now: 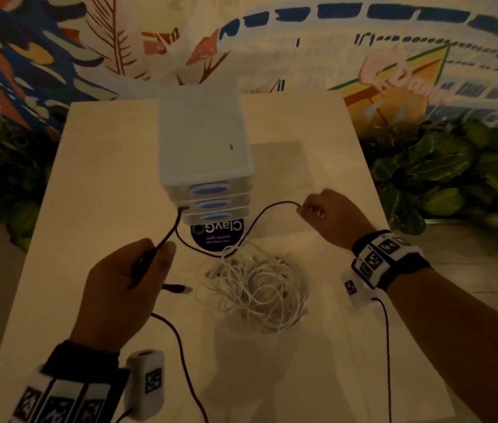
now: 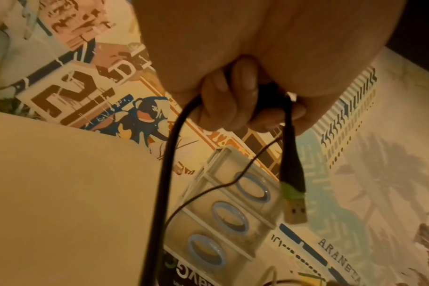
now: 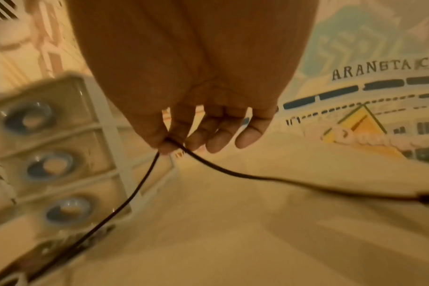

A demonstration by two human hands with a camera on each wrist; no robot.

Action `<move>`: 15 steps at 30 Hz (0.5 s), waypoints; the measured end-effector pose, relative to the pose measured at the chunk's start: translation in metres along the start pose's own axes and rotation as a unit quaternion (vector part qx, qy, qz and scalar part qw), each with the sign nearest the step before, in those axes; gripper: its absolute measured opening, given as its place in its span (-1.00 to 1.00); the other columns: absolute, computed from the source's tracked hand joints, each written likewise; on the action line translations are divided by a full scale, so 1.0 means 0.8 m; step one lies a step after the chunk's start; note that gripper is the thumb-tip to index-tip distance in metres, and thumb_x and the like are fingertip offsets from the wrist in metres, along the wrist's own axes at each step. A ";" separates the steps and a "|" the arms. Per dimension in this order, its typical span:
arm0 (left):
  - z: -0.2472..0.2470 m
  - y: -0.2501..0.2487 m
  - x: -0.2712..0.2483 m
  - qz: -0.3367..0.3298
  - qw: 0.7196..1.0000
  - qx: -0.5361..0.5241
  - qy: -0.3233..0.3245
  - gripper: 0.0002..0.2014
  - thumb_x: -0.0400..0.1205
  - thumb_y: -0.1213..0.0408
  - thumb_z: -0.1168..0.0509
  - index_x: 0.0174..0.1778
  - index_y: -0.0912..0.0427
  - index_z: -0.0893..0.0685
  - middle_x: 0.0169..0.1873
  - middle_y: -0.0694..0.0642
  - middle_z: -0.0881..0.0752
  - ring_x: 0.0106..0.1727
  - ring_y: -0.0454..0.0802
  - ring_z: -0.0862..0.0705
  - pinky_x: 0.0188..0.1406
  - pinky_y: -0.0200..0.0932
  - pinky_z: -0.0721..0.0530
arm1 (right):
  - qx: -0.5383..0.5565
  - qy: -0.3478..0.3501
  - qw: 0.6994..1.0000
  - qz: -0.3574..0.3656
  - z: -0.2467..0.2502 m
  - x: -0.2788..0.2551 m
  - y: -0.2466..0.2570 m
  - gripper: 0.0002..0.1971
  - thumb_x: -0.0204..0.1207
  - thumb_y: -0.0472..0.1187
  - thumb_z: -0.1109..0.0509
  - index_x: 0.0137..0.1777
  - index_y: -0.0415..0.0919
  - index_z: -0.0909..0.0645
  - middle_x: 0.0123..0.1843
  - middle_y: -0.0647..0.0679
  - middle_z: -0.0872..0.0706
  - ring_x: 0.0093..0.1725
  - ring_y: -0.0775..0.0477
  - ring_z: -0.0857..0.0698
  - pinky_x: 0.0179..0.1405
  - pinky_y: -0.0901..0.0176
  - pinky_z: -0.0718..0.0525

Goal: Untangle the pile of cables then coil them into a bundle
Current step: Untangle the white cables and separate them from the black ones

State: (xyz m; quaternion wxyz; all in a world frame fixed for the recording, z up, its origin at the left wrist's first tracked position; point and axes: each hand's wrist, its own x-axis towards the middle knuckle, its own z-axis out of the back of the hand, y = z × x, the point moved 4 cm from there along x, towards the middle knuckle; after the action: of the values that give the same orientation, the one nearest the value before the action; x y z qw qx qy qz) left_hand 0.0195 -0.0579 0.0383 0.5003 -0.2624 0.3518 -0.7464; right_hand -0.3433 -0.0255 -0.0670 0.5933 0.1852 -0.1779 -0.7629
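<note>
A black cable [image 1: 252, 219] stretches between my two hands above the table. My left hand [image 1: 156, 254] grips one end of it in curled fingers, and its USB plug [image 1: 177, 289] sticks out to the right. In the left wrist view the left hand [image 2: 245, 108] holds a loop of the cable [image 2: 167, 174], and the green-banded USB plug [image 2: 294, 205] hangs below. My right hand [image 1: 305, 209] pinches the cable further along. The right wrist view shows the right hand [image 3: 172, 144] pinching the cable [image 3: 233, 172] between thumb and forefinger. A tangled pile of white cables [image 1: 257, 288] lies between my hands.
A small white drawer unit [image 1: 205, 148] with three blue-handled drawers stands at the middle back of the white table [image 1: 104, 178]. A dark round sticker [image 1: 217, 236] lies in front of it. Thin black wrist-camera leads [image 1: 180, 346] trail toward me. Leafy plants [image 1: 440, 172] flank the table.
</note>
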 end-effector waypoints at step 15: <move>-0.018 -0.087 -0.004 -0.015 0.996 0.010 -0.090 -0.66 0.44 -0.05 -0.51 0.03 -0.10 -0.56 -0.53 0.10 -0.47 -0.47 0.10 -0.48 -0.49 -0.10 -0.44 | 0.161 -0.075 0.970 0.167 0.156 -0.069 0.117 -0.77 0.75 0.01 -0.27 0.00 -0.09 -0.66 -0.47 -0.03 -0.53 -0.48 -0.02 -0.48 -0.47 0.21 -0.40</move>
State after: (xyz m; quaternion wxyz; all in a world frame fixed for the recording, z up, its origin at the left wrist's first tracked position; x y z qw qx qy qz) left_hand -0.0291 -0.0334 0.0839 0.5216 -0.3285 0.2938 -0.7306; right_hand -0.3141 0.0127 0.0912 0.6597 0.1878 -0.3709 -0.6261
